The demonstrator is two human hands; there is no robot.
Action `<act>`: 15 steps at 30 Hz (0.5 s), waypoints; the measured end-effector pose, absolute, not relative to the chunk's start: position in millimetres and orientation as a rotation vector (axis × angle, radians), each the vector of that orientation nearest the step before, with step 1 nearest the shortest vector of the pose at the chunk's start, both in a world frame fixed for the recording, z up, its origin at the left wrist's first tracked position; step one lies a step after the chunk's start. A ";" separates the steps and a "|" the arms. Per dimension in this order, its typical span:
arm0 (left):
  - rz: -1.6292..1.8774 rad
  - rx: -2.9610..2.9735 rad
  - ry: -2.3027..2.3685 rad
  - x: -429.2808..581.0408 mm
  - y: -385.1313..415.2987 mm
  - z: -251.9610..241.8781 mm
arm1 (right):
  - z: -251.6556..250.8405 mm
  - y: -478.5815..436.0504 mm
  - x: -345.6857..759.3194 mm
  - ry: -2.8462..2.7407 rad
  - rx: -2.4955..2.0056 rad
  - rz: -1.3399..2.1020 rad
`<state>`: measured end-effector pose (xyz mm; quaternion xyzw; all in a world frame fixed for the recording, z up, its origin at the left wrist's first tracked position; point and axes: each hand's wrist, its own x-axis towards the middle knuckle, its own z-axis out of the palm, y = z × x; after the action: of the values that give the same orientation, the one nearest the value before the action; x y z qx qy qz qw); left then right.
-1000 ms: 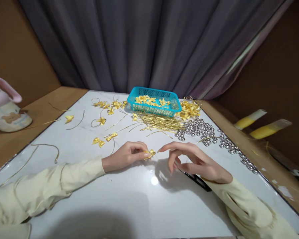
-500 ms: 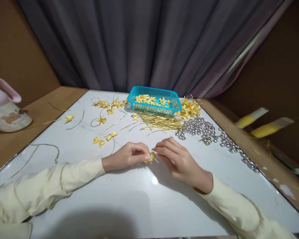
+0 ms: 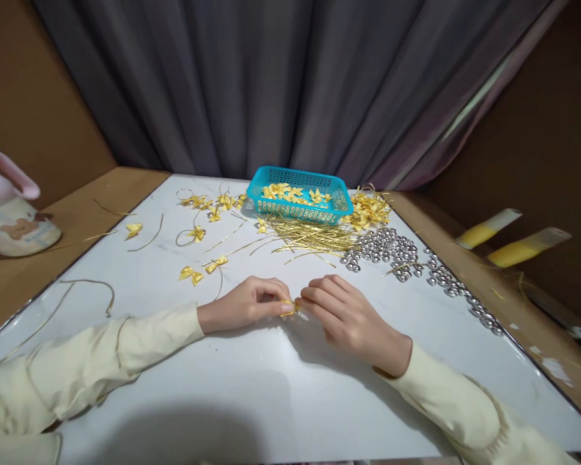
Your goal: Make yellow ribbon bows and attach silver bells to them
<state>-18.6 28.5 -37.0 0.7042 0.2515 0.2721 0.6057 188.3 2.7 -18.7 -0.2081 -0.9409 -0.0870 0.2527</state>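
Between my two hands is a small yellow ribbon bow [image 3: 287, 309], just above the white tabletop. My left hand [image 3: 252, 303] pinches its left side between thumb and fingers. My right hand [image 3: 351, 316] has its fingertips drawn together on the bow's right end; its thumb is mostly hidden behind the fingers. Left of my left hand lie two loose bows, one yellow bow [image 3: 191, 276] and another bow [image 3: 217, 264] beside a thin cord. Past my hands lies a heap of gold cords [image 3: 314, 237].
A blue basket [image 3: 300, 216] with yellow bows stands at the back, a pile of bows [image 3: 368, 210] beside it. Silver rings [image 3: 387, 248] spread along the right. A pink-handled cup [image 3: 17, 223] is at far left, two yellow tubes [image 3: 530, 248] at right.
My right hand has moved slightly down and its fingers have closed onto the bow's right end. My left hand stays in place, holding the bow.
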 end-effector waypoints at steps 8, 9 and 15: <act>0.628 1.621 0.578 -17.7 29.1 -35.3 | -19.9 2.4 188.0 -2.610 -0.552 -0.320; 0.628 1.623 0.579 -17.6 29.2 -35.0 | -19.3 2.3 187.8 -2.607 -0.558 -0.309; 0.629 1.620 0.582 -17.6 29.0 -34.6 | -18.4 3.0 187.2 -2.582 -0.661 -0.144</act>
<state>-17.6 29.0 -34.6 0.7012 0.2519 0.2724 0.6088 187.2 3.0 -18.4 -0.2407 -0.9405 -0.0526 0.2340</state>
